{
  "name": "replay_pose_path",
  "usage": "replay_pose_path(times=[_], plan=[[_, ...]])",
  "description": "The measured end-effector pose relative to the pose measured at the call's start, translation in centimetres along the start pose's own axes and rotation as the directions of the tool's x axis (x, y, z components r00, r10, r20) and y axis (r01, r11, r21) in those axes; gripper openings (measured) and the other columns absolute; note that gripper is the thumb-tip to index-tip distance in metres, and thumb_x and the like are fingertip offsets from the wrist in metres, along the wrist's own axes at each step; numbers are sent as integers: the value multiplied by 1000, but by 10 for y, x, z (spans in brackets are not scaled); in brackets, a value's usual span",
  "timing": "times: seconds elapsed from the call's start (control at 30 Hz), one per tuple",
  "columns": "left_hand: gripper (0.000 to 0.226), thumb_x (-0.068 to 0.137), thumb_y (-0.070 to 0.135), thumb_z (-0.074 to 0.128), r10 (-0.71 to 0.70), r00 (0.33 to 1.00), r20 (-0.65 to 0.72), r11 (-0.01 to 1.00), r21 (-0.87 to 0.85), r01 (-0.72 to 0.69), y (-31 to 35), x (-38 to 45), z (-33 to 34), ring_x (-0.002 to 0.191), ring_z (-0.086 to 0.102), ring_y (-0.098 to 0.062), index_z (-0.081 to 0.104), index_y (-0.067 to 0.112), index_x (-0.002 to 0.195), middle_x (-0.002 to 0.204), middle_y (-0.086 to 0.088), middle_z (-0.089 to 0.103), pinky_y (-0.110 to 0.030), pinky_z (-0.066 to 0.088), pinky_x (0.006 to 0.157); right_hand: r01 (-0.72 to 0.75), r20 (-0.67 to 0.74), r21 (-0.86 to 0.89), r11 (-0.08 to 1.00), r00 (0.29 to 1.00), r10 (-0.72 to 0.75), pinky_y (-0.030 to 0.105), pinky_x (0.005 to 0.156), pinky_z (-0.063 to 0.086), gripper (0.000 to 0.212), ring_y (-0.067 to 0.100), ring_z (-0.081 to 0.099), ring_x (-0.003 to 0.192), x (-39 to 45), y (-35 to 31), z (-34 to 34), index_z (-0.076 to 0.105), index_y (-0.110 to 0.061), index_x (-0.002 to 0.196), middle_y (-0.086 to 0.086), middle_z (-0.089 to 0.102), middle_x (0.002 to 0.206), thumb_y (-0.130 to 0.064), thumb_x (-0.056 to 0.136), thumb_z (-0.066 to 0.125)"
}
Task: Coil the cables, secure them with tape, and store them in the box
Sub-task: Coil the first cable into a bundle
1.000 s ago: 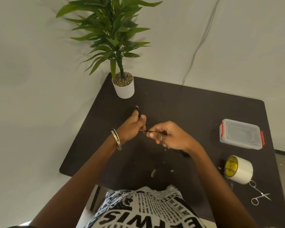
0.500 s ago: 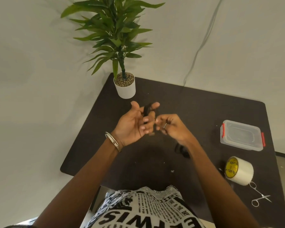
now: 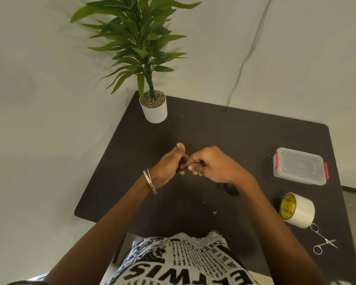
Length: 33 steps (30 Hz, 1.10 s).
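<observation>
Dark table (image 3: 245, 140), left hand (image 3: 169, 165) and right hand (image 3: 212, 163) both pinching thin black cable (image 3: 182, 169).

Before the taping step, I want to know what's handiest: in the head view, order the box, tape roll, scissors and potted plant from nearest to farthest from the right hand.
From the right hand:
1. Box, straight to its right, lid on.
2. Tape roll, right and nearer the person.
3. Potted plant, at the far left corner; close to the tape roll in distance, so that order is uncertain.
4. Scissors, beyond the tape roll at the near right edge.
</observation>
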<state>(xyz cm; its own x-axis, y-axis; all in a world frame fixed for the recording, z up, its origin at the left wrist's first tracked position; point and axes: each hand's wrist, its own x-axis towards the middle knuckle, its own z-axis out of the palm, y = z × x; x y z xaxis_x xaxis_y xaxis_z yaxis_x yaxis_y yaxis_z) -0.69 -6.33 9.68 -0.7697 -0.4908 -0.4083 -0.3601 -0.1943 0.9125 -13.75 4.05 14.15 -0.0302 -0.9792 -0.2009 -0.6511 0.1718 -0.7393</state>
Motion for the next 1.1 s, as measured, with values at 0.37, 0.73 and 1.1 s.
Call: replay_pose_path(times=[0.37, 0.73, 1.1], plan=[[28, 94, 32, 41, 2, 836, 549, 909, -350, 228, -3, -22, 1, 52, 32, -7, 56, 8, 91, 59, 3, 34, -21, 31, 50, 46, -68, 539, 841, 998, -11, 28, 76, 53, 12, 18, 67, 81, 2, 31, -11, 73, -5, 94, 13, 73, 87, -2, 83, 67], [41, 91, 46, 39, 43, 902, 429, 669, -683, 293, -16, -10, 4, 40, 36, -5, 50, 16, 66, 45, 8, 38, -18, 31, 40, 58, -130, 910, 409, 980, 149, 38, 86, 51, 33, 35, 59, 103, -3, 43, 45, 63, 0, 117, 29, 62, 115, -15, 89, 56], [28, 92, 23, 56, -174, 984, 27, 896, -410, 170, -10, -8, 23, 41, 37, -7, 60, 3, 74, 46, 4, 39, -19, 33, 40, -36, -159, 879, 476, 918, 364, 22, 49, 39, 14, 23, 56, 69, -7, 50, 48, 74, -1, 94, 21, 68, 84, -7, 88, 63]])
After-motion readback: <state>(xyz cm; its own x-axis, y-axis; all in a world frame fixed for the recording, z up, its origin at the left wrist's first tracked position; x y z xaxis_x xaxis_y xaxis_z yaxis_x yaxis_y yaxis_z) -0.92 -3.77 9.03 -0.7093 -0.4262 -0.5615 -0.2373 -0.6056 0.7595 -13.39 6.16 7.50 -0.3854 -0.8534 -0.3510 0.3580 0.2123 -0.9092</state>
